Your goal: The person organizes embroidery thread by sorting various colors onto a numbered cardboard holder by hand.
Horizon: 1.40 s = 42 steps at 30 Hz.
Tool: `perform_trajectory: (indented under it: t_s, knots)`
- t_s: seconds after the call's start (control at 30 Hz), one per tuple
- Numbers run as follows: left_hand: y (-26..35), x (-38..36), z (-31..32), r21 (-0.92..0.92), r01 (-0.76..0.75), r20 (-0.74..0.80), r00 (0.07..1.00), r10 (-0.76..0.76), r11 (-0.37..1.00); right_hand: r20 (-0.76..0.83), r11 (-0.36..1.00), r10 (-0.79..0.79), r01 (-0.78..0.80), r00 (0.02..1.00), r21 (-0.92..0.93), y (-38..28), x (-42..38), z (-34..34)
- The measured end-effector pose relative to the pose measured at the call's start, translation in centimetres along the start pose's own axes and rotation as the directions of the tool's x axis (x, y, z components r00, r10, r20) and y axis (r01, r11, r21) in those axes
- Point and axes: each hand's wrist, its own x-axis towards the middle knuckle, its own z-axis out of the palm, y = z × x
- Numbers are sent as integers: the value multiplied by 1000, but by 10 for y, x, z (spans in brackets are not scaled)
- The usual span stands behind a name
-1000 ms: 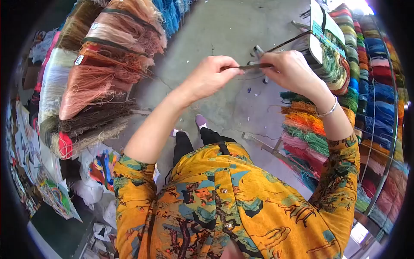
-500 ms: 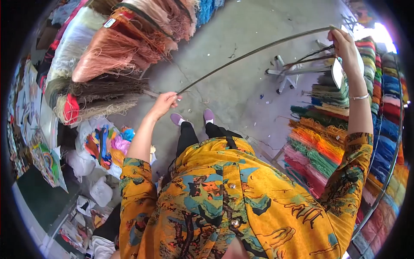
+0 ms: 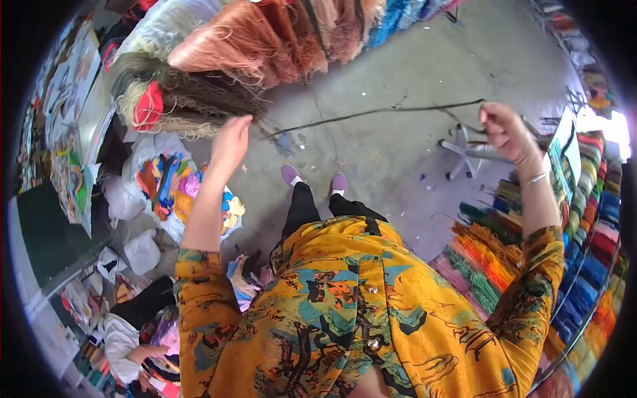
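A thin dark skein of yarn spans the space in front of me, sagging slightly. My right hand has its fingers curled at the right end of the yarn and grips it; a loose tail hangs just below. On the other side, my left hand is raised with fingers stretched upward. A small gap shows between its fingertips and the yarn's left end, which lies near the brown hanging yarn.
Salmon hanks and brown hanks hang at upper left. A white bag holds colourful yarn. More hanks fill the right side, near a chair base. A person's white sleeve shows at lower left.
The yarn was taut between both hands; now it hangs slacker and its left end is apart from my left hand. My right hand has come lower, and the view has shifted.
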Motion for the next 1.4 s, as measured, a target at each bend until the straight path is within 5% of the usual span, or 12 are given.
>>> perform_trajectory:
  t_s: [0.07, 0.17, 0.2, 0.27, 0.37, 0.53, 0.93, 1.0, 1.2, 1.27, 1.4]
  knots:
    - [36, -2, -60, 147, -298, -392, 858, 332, 943, 96, 974, -14, -8, 995, 226, 40, 33, 31]
    - [65, 7, -136, 489, -220, -586, 634, 504, 844, 304, 895, -68, -76, 950, 440, 85, 86, 110]
    - [64, 15, -158, 573, -169, -560, 633, 534, 802, 342, 879, -112, -67, 933, 471, 94, 104, 143]
    - [56, 39, -184, 673, -110, -489, 676, 551, 731, 366, 837, -213, -23, 906, 546, 113, 145, 207]
    - [28, 58, -185, 537, 5, -232, 962, 142, 844, 300, 915, -341, 241, 891, 325, 108, 185, 303]
    - [21, 61, -189, 529, -59, -203, 960, 194, 846, 59, 718, -692, 695, 719, -46, 100, 260, 395]
    - [29, 62, -191, 527, -25, -188, 971, 146, 850, 23, 689, -709, 699, 705, -191, 90, 291, 424]
    - [28, 62, -190, 527, -37, -196, 967, 163, 849, 35, 752, -651, 650, 759, -106, 93, 288, 419]
    - [28, 63, -190, 528, -30, -191, 970, 153, 849, 95, 719, -693, 674, 715, 171, 97, 266, 395]
    - [29, 63, -190, 523, -23, -193, 970, 145, 852, 209, 783, -600, 514, 772, 350, 90, 250, 384]
    - [29, 62, -190, 510, -12, -209, 968, 137, 860, 341, 888, -461, 426, 819, 176, 90, 242, 365]
